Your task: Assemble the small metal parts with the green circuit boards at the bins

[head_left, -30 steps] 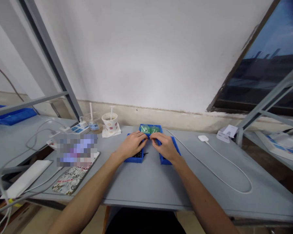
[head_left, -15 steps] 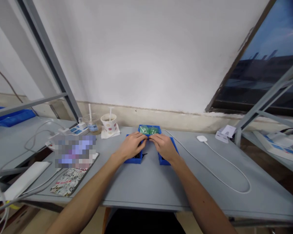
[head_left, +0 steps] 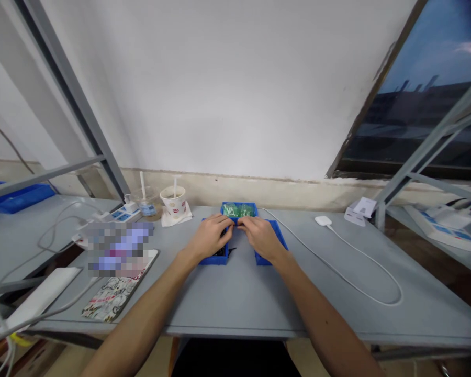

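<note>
My left hand (head_left: 210,236) is over the left blue tray (head_left: 215,260), its fingers bent and pressed together at the tips. Small black pieces (head_left: 220,252) show in that tray below the palm. Opposite it, my right hand (head_left: 262,238) covers part of the right blue tray (head_left: 264,261), thumb and fingers also pinched. The fingertips of both hands almost meet in front of the back blue tray (head_left: 255,206). Whatever they pinch is too small to make out. Green pieces like circuit boards (head_left: 231,210) lie in the back tray.
A white cable (head_left: 349,269) with a square white end (head_left: 323,221) loops across the desk's right side. Two drink cups, a paper cup (head_left: 173,199) and a clear cup (head_left: 148,204), stand back left. Nearer are a patterned phone case (head_left: 112,297) and a power strip (head_left: 125,213).
My fingertips have drawn slightly apart between the trays. The whole view has shifted a little with my head; the trays stay in place.
</note>
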